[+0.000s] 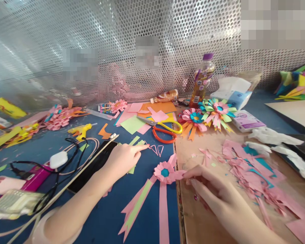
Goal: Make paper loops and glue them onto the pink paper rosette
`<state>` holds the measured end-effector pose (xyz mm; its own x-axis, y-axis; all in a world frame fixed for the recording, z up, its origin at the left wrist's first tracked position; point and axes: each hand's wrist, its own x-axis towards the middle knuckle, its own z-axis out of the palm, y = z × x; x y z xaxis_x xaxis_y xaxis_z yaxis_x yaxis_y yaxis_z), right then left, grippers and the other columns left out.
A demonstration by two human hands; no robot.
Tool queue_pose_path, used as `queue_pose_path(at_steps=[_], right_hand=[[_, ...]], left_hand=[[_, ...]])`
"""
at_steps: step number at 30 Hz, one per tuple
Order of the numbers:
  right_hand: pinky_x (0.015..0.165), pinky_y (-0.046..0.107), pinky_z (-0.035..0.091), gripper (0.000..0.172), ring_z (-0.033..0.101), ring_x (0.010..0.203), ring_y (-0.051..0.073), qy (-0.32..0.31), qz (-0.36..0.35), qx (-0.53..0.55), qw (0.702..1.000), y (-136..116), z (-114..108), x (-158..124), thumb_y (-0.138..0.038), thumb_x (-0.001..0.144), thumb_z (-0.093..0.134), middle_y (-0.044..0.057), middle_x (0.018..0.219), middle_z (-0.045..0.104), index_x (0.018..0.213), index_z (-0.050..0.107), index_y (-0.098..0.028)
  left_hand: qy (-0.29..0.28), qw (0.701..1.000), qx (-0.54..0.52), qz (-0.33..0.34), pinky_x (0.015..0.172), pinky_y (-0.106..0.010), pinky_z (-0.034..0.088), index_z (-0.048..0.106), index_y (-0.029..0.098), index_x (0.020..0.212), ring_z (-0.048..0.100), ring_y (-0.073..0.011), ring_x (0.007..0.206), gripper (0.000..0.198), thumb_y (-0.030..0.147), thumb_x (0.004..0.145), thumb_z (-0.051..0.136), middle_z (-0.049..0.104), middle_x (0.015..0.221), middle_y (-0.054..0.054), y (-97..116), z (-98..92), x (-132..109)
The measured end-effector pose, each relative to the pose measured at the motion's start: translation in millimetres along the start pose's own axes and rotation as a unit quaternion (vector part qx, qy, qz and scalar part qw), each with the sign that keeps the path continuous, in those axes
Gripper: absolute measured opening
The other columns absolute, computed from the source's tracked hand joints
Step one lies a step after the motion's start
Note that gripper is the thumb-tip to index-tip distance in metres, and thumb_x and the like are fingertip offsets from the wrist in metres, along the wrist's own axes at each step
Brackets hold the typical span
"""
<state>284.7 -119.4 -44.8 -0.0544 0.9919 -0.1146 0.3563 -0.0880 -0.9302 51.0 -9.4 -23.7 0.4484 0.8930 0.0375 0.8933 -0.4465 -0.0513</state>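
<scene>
A pink paper flower [167, 172] with a blue centre lies at the desk's seam. From it hang a pink strip [164, 210] and a forked pink-and-green tail [138, 210]. My right hand [213, 189] pinches the flower's right-hand petal end between thumb and fingers. My left hand [124, 157] reaches past the flower with its index finger stretched out and the thumb apart from it. That fingertip is at small folded pink paper loops [157, 150]; whether it touches them I cannot tell. Green paper strips [134, 140] lie beside and partly under the left hand.
Scissors [165, 130] lie on coloured paper sheets behind the loops. Finished paper flowers [196, 117], a drink bottle [202, 79] and tissues [231, 89] stand farther back. Pink scraps [254, 176] cover the right side. A yellow glue gun [80, 131], cables and a phone [91, 169] are left.
</scene>
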Motion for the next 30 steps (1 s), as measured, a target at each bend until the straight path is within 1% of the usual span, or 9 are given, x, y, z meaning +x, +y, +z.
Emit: queue_pose_path(at_steps=[5, 9, 15, 20, 22, 24, 26, 27, 30], right_hand=[[0.046, 0.02, 0.036, 0.023, 0.045, 0.051, 0.012, 0.002, -0.009, -0.009, 1.0, -1.2, -0.8, 0.5, -0.031, 0.089, 0.042, -0.003, 0.059, 0.052, 0.093, 0.064, -0.026], [0.046, 0.019, 0.038, 0.023, 0.043, 0.049, 0.012, 0.005, -0.02, -0.019, 1.0, -0.2, -1.6, 0.7, -0.031, 0.089, 0.042, -0.004, 0.056, 0.049, 0.092, 0.064, -0.026], [0.049, 0.018, 0.044, 0.021, 0.053, 0.058, 0.013, -0.015, -0.042, -0.001, 0.999, 4.6, -3.1, 1.8, -0.032, 0.089, 0.043, -0.001, 0.065, 0.056, 0.093, 0.062, -0.025], [0.043, 0.019, 0.042, 0.022, 0.048, 0.047, 0.012, -0.004, -0.059, -0.023, 0.998, 4.8, -3.7, 2.6, -0.03, 0.09, 0.042, -0.003, 0.057, 0.053, 0.094, 0.063, -0.026], [0.044, 0.018, 0.045, 0.023, 0.053, 0.05, 0.012, 0.001, -0.066, -0.034, 0.997, 3.5, -5.2, 1.2, -0.029, 0.09, 0.041, -0.003, 0.059, 0.056, 0.094, 0.063, -0.025], [0.052, 0.019, 0.05, 0.022, 0.06, 0.061, 0.013, 0.011, -0.109, -0.064, 0.992, 3.2, -5.9, -2.0, -0.025, 0.09, 0.041, 0.0, 0.069, 0.063, 0.096, 0.062, -0.024], [0.064, 0.021, 0.053, 0.023, 0.063, 0.072, 0.014, 0.007, -0.22, -0.125, 0.968, 6.5, -3.2, -6.5, -0.019, 0.09, 0.04, 0.003, 0.081, 0.068, 0.099, 0.062, -0.023], [0.069, 0.023, 0.053, 0.026, 0.064, 0.076, 0.015, 0.005, -0.294, -0.16, 0.942, 10.0, 0.1, -8.6, -0.018, 0.091, 0.039, 0.004, 0.085, 0.069, 0.101, 0.062, -0.023], [0.074, 0.022, 0.051, 0.042, 0.064, 0.084, 0.014, 0.046, -0.513, -0.238, 0.824, 26.2, 16.4, -12.0, -0.022, 0.098, 0.023, 0.002, 0.088, 0.073, 0.106, 0.064, -0.025]], left_hand=[[0.0, 1.0, 0.002, 0.027, 0.048, -0.023, 0.032, 0.066, 0.035, 0.11, 0.05, -0.0141, 0.044, 0.044, 0.012, 0.08, 0.043, 0.067, 0.056, 0.001, -1.2, -1.7, -0.5], [0.001, 0.998, -0.049, 0.041, 0.05, -0.023, 0.039, 0.07, 0.031, 0.102, 0.054, -0.0125, 0.044, 0.04, 0.011, 0.079, 0.045, 0.072, 0.062, 0.002, -5.9, -2.1, 0.7], [0.001, 0.988, -0.119, 0.094, 0.065, -0.026, 0.049, 0.07, 0.029, 0.1, 0.068, -0.015, 0.067, 0.04, 0.009, 0.078, 0.044, 0.073, 0.093, 0.001, -13.2, 2.1, 2.5], [0.032, 0.988, -0.1, 0.114, 0.059, -0.025, 0.047, 0.071, 0.029, 0.1, 0.064, -0.013, 0.057, 0.039, 0.009, 0.078, 0.045, 0.074, 0.086, 0.001, -14.2, 2.6, 0.4], [0.049, 0.988, -0.08, 0.118, 0.055, -0.024, 0.044, 0.07, 0.029, 0.102, 0.059, -0.0115, 0.051, 0.039, 0.01, 0.08, 0.045, 0.074, 0.075, 0.001, -13.8, 1.0, -1.5], [0.072, 0.988, -0.059, 0.12, 0.051, -0.023, 0.039, 0.065, 0.029, 0.112, 0.052, -0.0106, 0.045, 0.04, 0.012, 0.082, 0.044, 0.069, 0.06, 0.002, -13.0, -2.3, -3.7], [0.063, 0.987, -0.068, 0.128, 0.052, -0.022, 0.038, 0.054, 0.029, 0.126, 0.046, -0.0102, 0.044, 0.042, 0.018, 0.086, 0.044, 0.06, 0.053, 0.005, -11.8, -7.6, -5.8], [0.037, 0.987, -0.086, 0.134, 0.053, -0.022, 0.038, 0.047, 0.029, 0.131, 0.046, -0.0101, 0.046, 0.045, 0.024, 0.087, 0.047, 0.057, 0.053, 0.006, -11.0, -10.8, -6.7], [-0.068, 0.978, -0.133, 0.144, 0.06, -0.023, 0.042, 0.031, 0.03, 0.14, 0.05, -0.0119, 0.058, 0.076, 0.045, 0.074, 0.065, 0.055, 0.066, 0.006, -8.8, -19.4, -9.1]])
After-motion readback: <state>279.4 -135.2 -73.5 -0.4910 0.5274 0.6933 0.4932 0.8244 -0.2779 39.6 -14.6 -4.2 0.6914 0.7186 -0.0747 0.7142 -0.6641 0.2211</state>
